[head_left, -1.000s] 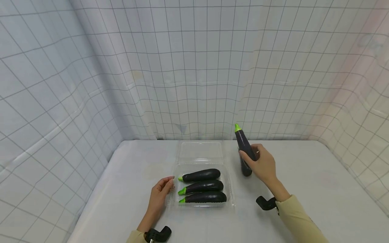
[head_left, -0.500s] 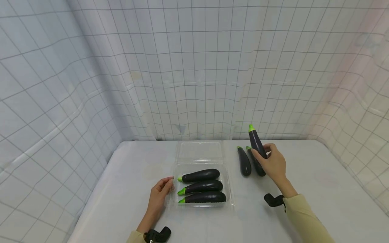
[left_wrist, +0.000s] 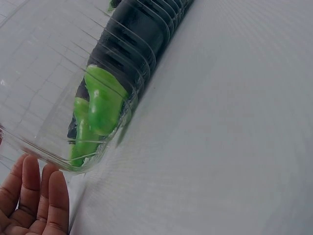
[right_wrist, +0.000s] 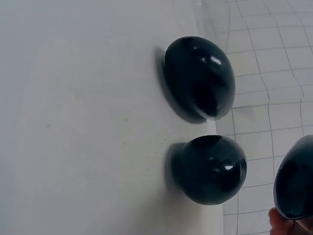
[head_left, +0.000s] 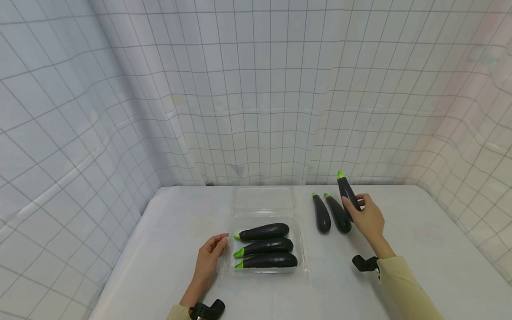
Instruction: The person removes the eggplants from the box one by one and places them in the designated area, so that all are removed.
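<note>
In the head view three dark eggplants (head_left: pixel 267 245) with green stems lie side by side in a clear plastic clamshell container (head_left: pixel 302 258). My left hand (head_left: pixel 210 253) pinches the container's left rim; in the left wrist view the fingers (left_wrist: pixel 57 200) meet that edge and the thumb is mostly cut off. To the right, my right hand (head_left: pixel 366 218) grips another eggplant (head_left: pixel 347 192) around its lower body, tilted with its stem up and away. Two more eggplants, one on the left (head_left: pixel 321 214) and one on the right (head_left: pixel 338 213), lie on the table beside that hand.
The container's transparent lid (head_left: pixel 262 198) lies folded back behind its base. A white table (head_left: pixel 168 226) ends at a grid-patterned curtain (head_left: pixel 272 111), which also hangs along both sides. Each wrist carries a black camera mount (head_left: pixel 365 263).
My right hand has moved rightward with its eggplant and come slightly lower, uncovering the two eggplants on the table. The left hand and the container have stayed in place.
</note>
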`<act>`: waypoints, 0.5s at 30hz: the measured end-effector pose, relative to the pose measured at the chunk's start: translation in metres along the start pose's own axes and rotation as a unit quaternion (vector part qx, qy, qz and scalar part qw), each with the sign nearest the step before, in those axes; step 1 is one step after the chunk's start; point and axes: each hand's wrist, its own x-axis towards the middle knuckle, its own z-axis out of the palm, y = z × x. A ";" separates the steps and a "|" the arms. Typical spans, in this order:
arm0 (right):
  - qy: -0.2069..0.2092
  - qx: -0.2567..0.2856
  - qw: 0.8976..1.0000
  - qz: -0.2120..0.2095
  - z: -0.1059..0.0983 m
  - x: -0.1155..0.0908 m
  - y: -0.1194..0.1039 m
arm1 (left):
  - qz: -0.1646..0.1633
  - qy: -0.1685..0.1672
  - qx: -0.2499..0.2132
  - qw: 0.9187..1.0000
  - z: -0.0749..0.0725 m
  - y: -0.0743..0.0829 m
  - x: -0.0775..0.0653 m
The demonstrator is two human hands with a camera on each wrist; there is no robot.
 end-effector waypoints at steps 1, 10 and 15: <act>-0.004 -0.003 1.000 0.005 0.000 0.000 0.001 | 0.000 0.000 0.000 1.000 0.000 0.000 0.000; -0.021 -0.025 0.999 0.036 0.000 0.000 0.010 | -0.013 0.005 -0.016 1.000 -0.004 -0.028 0.014; -0.028 -0.038 0.998 0.046 0.000 0.001 0.014 | 0.002 0.008 -0.004 1.000 -0.003 -0.033 0.015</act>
